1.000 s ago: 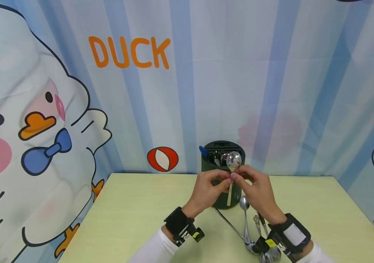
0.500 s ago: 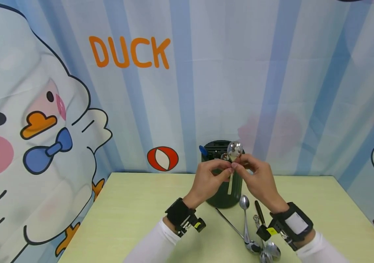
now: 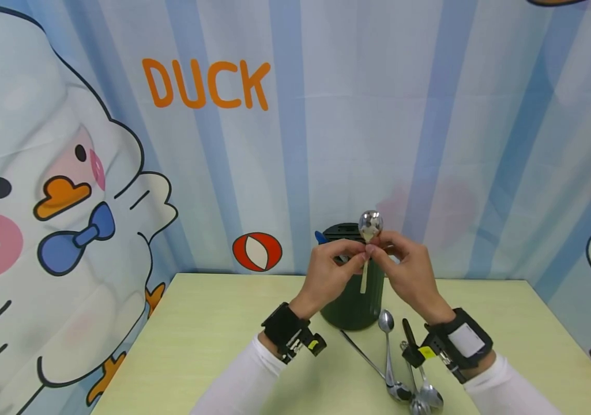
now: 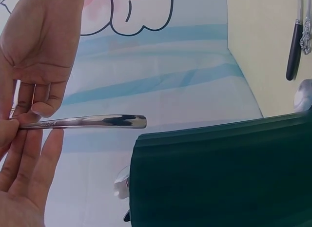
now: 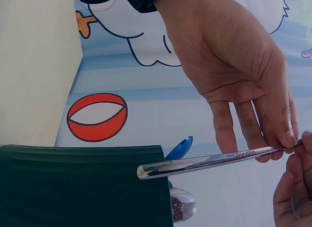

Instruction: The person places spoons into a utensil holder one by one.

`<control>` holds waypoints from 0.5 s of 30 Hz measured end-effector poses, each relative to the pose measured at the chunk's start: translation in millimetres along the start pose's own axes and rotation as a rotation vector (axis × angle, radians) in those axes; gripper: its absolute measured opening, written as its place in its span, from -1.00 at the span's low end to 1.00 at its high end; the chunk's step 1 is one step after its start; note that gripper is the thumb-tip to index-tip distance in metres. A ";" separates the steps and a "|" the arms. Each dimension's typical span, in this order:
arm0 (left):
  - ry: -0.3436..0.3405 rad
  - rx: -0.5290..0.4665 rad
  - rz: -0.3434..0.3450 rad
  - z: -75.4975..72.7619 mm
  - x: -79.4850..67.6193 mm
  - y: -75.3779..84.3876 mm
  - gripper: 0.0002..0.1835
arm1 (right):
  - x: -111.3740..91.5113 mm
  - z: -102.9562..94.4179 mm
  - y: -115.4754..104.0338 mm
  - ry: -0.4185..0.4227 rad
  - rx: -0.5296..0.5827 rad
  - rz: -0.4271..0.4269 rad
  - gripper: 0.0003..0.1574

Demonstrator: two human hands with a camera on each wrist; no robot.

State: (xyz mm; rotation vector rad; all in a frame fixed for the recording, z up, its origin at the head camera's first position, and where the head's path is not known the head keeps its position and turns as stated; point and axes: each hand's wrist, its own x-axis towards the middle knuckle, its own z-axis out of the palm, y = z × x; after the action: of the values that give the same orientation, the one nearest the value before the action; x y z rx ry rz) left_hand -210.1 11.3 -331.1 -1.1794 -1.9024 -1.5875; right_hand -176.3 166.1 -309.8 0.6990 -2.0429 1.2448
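Observation:
A shiny metal spoon [image 3: 370, 225] is held upright, bowl on top and handle pointing down. My left hand [image 3: 328, 275] and right hand [image 3: 410, 278] both pinch its handle just under the bowl, fingertips meeting. In the left wrist view, the spoon's handle [image 4: 112, 121] runs sideways, its free end close to the canister's rim. Behind the hands stands a dark green canister [image 3: 349, 308], its opening partly covered. A blue utensil tip [image 5: 180, 148] and a rounded shiny metal piece [image 5: 183, 205] stick out of it in the right wrist view.
Right of the canister, several metal spoons [image 3: 386, 320] lie on the pale table [image 3: 222, 323], some overlapping. A utensil with a black handle [image 4: 294, 50] lies beside them. A printed curtain [image 3: 337, 115] hangs behind the table.
Both hands have risen slightly with the spoon, its bowl now above the canister's rim. More of the black-handled utensil and spoons shows beside my right wrist.

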 end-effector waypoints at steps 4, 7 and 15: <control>0.018 0.007 0.014 -2.4 5.4 0.4 -0.87 | 5.7 0.8 -0.9 0.013 0.014 0.005 -0.93; 0.028 0.021 0.019 -4.0 9.3 0.4 -0.87 | 9.7 1.1 -1.7 0.012 0.011 0.016 -0.94; 0.044 0.061 0.035 -6.3 17.3 0.5 -0.87 | 18.9 0.4 -0.7 0.011 -0.010 0.000 -0.93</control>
State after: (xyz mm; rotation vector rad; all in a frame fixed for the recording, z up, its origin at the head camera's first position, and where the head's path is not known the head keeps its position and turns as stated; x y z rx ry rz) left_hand -220.8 11.4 -316.1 -1.1373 -1.8788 -1.5134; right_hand -188.2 163.3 -295.5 0.6854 -2.0389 1.2353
